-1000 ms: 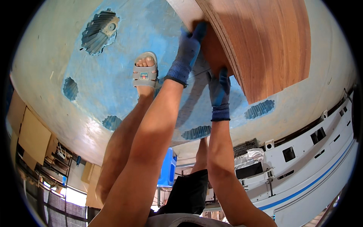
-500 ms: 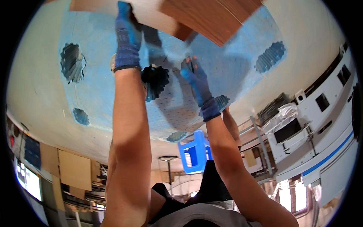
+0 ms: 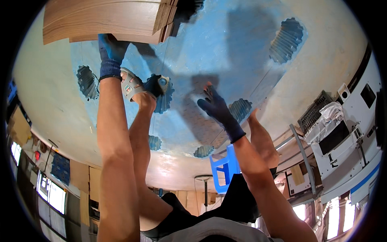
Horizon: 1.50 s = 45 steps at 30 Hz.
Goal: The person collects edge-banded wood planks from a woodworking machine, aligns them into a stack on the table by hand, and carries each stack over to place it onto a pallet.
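Observation:
Several stacked wood-grain boards [image 3: 100,18] are at the upper left, above the blue floor surface [image 3: 193,52]. My left hand [image 3: 112,52], in a blue knitted glove with a coated palm, grips their near edge. Its fingertips are hidden by the boards. My right hand [image 3: 217,107], in a matching glove with bare fingertips showing, is over the blue surface with its fingers apart. It holds nothing. Beside it is a ragged, ribbed dark blue patch [image 3: 240,109].
My foot in a grey sandal [image 3: 132,84] is just right of my left wrist. A blue plastic stool [image 3: 225,169] stands behind my right arm. At the right are a black crate [image 3: 316,111], crumpled clear plastic [image 3: 328,119] and a long white machine [image 3: 346,141].
The boards have swung to the left and lie more level, with my left hand moving left along with them. My right hand has shifted slightly right and nearer. My sandalled foot has come into view.

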### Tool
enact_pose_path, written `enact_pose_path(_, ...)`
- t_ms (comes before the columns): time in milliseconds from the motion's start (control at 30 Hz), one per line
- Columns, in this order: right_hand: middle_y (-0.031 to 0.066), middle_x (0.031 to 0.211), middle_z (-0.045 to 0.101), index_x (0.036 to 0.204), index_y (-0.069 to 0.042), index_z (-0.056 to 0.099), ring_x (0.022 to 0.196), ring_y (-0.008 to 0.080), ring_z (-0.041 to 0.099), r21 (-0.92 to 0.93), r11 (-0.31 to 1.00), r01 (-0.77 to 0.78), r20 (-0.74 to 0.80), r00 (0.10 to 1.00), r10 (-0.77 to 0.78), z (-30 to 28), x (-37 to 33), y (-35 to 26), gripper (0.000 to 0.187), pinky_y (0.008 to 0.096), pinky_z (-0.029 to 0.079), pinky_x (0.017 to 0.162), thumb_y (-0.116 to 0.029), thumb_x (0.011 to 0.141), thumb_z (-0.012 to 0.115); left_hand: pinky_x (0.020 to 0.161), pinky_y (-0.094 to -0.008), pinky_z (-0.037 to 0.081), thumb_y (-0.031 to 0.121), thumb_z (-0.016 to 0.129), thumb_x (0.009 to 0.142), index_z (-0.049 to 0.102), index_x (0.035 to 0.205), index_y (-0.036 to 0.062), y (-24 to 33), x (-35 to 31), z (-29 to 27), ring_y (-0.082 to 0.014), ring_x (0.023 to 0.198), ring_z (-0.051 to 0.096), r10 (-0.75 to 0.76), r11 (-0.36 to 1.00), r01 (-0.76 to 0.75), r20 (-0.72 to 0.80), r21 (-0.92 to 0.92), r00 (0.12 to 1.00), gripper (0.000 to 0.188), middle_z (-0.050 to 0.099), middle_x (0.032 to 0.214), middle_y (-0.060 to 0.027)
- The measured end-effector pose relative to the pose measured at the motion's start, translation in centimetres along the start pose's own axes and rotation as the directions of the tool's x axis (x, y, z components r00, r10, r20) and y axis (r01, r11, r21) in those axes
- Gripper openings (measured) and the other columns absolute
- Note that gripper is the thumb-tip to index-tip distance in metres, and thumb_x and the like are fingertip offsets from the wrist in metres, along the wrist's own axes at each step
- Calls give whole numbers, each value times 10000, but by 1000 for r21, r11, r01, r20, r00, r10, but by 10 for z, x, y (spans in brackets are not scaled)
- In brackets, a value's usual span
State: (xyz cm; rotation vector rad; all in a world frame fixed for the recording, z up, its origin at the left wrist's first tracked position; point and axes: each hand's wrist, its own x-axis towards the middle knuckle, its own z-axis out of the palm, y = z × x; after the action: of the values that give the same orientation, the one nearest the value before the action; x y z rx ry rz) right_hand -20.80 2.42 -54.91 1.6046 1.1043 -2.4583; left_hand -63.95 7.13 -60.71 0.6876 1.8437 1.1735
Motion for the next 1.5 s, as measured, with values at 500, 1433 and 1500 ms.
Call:
enact_pose_path(500,279,1448,525,1576,-3,253,1351,318,529,-209,965,156,-195,961,-197,-97,-62,62,929,368,416,1085,-334,872,761,1084,-626,416,691,594,885,397,1490,109,54,2,15,-389,1358,460,-499,660,523,206,-540,842,863,454,1501,-165)
enact_pose_path(1433,309,1159,648,1201,40,521,1113,442,633,-681,732,-2,-232,949,-214,91,144,-175,392,483,508,975,-117,843,557,1024,-619,465,665,504,950,433,1451,65,55,-3,27,-431,1264,542,-591,669,560,106,-488,799,784,537,1399,-214)
enact_pose_path(1500,312,1134,653,1206,41,519,1095,445,637,-676,737,32,-222,944,-244,92,142,-172,400,483,509,970,-109,838,558,1028,-623,461,671,496,951,433,1451,63,56,-4,23,-434,1267,541,-611,664,568,83,-487,787,789,541,1394,-216)
